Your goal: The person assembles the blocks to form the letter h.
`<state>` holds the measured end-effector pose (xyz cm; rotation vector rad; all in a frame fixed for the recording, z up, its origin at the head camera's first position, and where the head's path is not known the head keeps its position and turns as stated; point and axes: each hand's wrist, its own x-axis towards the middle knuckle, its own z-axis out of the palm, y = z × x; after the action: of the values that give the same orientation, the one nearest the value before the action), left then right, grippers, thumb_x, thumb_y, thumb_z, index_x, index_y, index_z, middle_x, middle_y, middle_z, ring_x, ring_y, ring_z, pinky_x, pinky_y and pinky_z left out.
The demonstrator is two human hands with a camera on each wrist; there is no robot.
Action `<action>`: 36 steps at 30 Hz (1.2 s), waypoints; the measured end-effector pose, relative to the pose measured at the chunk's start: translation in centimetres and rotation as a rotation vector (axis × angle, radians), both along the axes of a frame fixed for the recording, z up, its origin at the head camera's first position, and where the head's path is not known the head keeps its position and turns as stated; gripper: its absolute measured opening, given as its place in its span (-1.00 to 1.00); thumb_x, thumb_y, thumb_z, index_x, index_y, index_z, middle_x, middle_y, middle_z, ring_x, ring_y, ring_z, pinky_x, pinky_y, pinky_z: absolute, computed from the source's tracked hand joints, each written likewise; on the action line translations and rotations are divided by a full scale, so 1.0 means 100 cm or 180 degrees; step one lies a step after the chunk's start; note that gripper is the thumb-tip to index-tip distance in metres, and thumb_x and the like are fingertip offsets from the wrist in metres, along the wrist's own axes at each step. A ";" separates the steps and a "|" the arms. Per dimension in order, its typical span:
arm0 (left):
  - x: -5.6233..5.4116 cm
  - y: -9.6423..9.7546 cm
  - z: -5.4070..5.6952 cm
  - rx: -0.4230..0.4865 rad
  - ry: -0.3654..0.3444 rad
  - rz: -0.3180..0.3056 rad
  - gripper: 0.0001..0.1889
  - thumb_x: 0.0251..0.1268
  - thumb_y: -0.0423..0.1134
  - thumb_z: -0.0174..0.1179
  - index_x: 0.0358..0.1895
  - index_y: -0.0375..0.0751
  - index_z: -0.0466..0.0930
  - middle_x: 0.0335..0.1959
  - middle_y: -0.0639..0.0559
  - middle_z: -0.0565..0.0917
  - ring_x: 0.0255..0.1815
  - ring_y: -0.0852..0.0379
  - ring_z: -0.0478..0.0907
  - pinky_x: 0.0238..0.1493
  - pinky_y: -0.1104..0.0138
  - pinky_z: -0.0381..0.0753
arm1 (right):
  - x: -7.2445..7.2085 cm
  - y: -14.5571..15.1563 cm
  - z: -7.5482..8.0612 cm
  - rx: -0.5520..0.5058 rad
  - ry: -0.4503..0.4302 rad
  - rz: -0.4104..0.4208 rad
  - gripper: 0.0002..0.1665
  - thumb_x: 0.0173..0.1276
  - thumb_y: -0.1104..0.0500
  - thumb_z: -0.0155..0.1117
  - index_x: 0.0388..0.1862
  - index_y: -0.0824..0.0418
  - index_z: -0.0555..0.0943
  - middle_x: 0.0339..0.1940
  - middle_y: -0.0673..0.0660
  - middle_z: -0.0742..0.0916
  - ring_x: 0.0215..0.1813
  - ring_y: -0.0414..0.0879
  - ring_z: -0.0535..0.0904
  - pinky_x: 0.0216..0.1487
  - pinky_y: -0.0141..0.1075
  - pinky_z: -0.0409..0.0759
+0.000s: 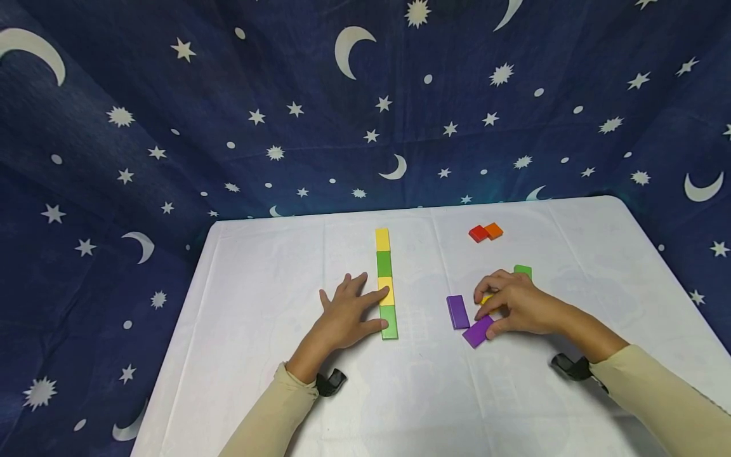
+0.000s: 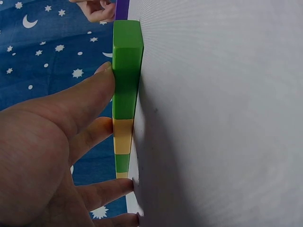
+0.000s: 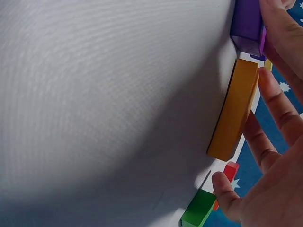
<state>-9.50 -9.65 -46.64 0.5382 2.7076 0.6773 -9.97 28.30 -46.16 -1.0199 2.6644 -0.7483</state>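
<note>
A straight row of flat blocks runs away from me on the white table: a light green block (image 1: 388, 312) nearest, then a yellow block (image 1: 385, 282), a green block (image 1: 384, 264) and another yellow block (image 1: 382, 240). My left hand (image 1: 341, 320) is spread at the row's left side, thumb on the light green block and index finger on the nearer yellow one. To the right, my right hand (image 1: 525, 306) arches over a loose yellow block (image 3: 234, 111), partly hidden in the head view. Its thumb is at a tilted purple block (image 1: 476, 332). Beside that lies a second purple block (image 1: 457, 312).
Past my right hand lies a green block (image 1: 523, 271), partly covered by it. Farther back, a red block (image 1: 478, 234) and an orange block (image 1: 493, 230) touch. A dark blue cloth (image 1: 320, 171) with moons and stars hangs behind the white table (image 1: 274, 266).
</note>
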 end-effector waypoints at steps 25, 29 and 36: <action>0.001 0.000 0.000 0.0004 -0.0012 0.0003 -0.32 0.25 0.20 0.37 0.46 0.33 0.45 0.65 -0.15 0.15 0.69 -0.33 -0.10 0.32 -0.63 -0.25 | -0.001 0.003 0.012 -0.0183 -0.0703 -0.0275 -0.66 0.08 -0.12 0.63 -0.11 -0.27 0.81 -0.17 -0.19 0.66 -0.02 -0.27 0.49 -0.09 -0.35 0.62; 0.001 0.000 0.001 0.0017 -0.0003 -0.0001 -0.31 0.24 0.21 0.37 0.46 0.32 0.45 0.64 -0.16 0.16 0.68 -0.34 -0.09 0.31 -0.64 -0.25 | -0.003 0.003 0.013 -0.0345 -0.0745 -0.0297 -0.58 0.20 -0.11 0.55 0.08 -0.22 0.77 -0.12 -0.19 0.67 -0.01 -0.27 0.51 -0.09 -0.35 0.63; 0.001 0.000 0.000 0.0037 0.0020 0.0016 -0.33 0.24 0.19 0.38 0.45 0.31 0.47 0.64 -0.16 0.17 0.68 -0.35 -0.09 0.31 -0.63 -0.25 | -0.008 -0.004 0.012 -0.0702 -0.0764 -0.0261 -0.46 0.41 0.06 0.40 0.36 0.00 0.59 -0.26 -0.10 0.63 -0.14 -0.19 0.51 -0.25 -0.36 0.54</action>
<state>-9.40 -9.61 -46.66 0.5374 2.7135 0.6942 -10.81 27.87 -44.97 -0.8113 2.4695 -1.1256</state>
